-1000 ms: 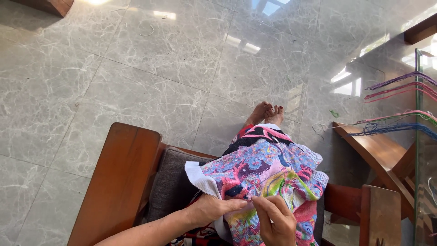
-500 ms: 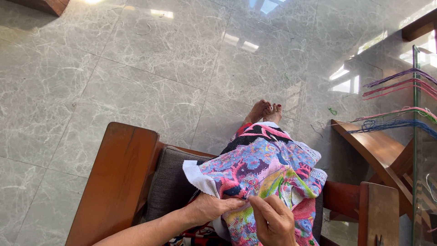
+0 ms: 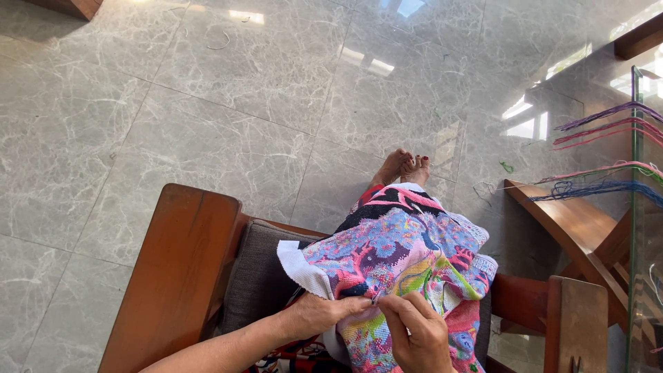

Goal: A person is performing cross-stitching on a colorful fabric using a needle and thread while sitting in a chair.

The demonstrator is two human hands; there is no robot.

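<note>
A colourful cross-stitch canvas (image 3: 404, 252) in pink, blue, green and purple lies bunched over my lap, its white unstitched edge (image 3: 300, 262) folded at the left. My left hand (image 3: 321, 314) pinches the canvas from the left near its lower middle. My right hand (image 3: 418, 331) is beside it, fingers closed on what looks like a thin needle (image 3: 376, 298) at the fabric, with a pale thread looping up over the stitching. My bare feet (image 3: 406, 166) rest on the floor beyond the canvas.
I sit in a wooden armchair with a broad left armrest (image 3: 176, 276), a right armrest (image 3: 577, 321) and a grey cushion (image 3: 259, 276). A glass-topped wooden table (image 3: 573, 221) at right carries several coloured thread skeins (image 3: 608, 152). Grey marble tiles (image 3: 207, 103) cover the floor.
Both hands stay together on the canvas; my right hand shifted slightly at the stitch point. The view tilted a little.
</note>
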